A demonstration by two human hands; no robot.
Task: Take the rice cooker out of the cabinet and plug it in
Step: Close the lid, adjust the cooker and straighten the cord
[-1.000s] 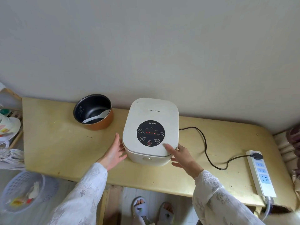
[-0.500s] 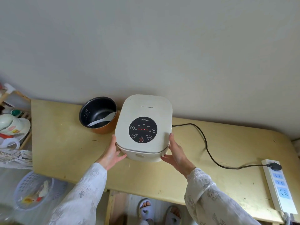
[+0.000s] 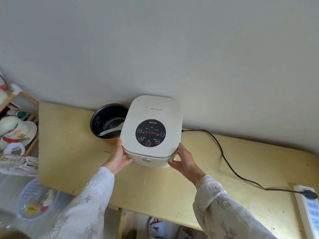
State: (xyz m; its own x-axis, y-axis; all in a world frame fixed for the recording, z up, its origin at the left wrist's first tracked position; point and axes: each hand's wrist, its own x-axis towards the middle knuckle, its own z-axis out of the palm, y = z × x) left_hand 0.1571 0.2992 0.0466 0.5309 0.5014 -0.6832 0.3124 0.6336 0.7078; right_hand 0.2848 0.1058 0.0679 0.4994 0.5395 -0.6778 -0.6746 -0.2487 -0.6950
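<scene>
Nearest you, your left hand (image 3: 119,156) and right hand (image 3: 187,162) flank the rice cooker (image 3: 152,131), one on each lower side, so you can steady or shift it squarely on the tabletop (image 3: 69,152). The fingers (image 3: 180,149) lie fairly straight along its walls, pressing rather than curling round; the cooker sits between both palms. Its panel lights glow red, which suggests power is on. To the cooker's right, the black cord (image 3: 224,157) runs to the power strip (image 3: 310,209), already plugged in. Behind the cooker's left corner stands the inner pot (image 3: 103,121) holding a rice paddle (image 3: 112,130).
</scene>
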